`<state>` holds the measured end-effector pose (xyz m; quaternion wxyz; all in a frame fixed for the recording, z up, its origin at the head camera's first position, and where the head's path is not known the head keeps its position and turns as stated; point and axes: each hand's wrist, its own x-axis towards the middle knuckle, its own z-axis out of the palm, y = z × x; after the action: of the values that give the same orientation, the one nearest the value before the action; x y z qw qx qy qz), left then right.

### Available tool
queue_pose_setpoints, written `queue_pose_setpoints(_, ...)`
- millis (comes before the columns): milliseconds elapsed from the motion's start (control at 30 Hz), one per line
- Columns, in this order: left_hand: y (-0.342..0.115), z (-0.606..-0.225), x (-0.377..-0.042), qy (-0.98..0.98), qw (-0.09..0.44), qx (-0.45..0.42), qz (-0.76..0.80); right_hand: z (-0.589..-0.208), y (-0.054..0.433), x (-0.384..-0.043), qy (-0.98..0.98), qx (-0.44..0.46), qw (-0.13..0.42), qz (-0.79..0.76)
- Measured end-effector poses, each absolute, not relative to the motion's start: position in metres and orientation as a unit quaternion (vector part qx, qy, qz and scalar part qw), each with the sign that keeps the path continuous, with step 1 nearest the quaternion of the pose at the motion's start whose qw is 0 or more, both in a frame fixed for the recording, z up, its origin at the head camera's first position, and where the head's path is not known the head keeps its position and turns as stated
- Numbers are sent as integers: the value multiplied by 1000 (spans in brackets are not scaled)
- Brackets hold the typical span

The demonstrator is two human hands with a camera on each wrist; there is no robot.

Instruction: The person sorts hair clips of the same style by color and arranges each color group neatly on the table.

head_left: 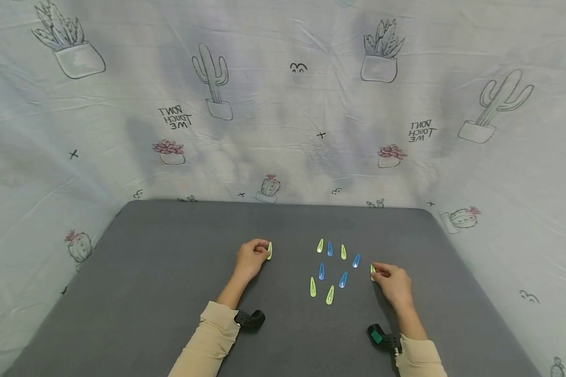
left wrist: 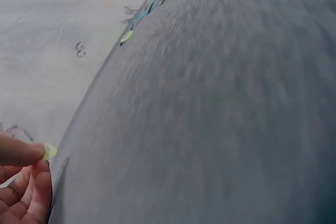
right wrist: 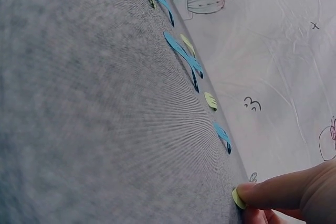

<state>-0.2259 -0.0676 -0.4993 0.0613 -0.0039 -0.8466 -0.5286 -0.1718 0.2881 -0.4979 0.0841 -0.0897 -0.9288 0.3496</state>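
Between thumb and fingers my left hand pinches a yellow-green snap hair clip, left of the other clips. In the left wrist view the thumb covers most of this clip, and only its tip shows. To the right of the group, my right hand pinches another yellow-green hair clip. The right wrist view shows that clip close over the grey surface, partly hidden by the thumb. Several loose hair clips lie between the hands, some blue, others yellow-green.
A dark grey table spreads under both hands. Behind it and at its sides hangs a pale cloth printed with cacti and potted plants. Each wrist wears a black strapped device, one left and one right.
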Motion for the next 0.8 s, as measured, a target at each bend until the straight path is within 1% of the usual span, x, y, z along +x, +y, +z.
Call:
queue_pose_setpoints(200,-93,-499,-223,-869,87,16,-487,-497,290,-173,-931,-85,83,345)
queue_pose_setpoints(367,-110,-498,-224,-889,98,28,-446,-498,291,-174,-931,-86,80,345)
queue_pose_setpoints(633,-108,-496,-220,-903,102,40,-415,-498,289,-174,-933,-82,83,341)
queue_pose_setpoints(800,-110,-502,-221,-902,109,27,-418,-499,288,-175,-934,-83,81,338)
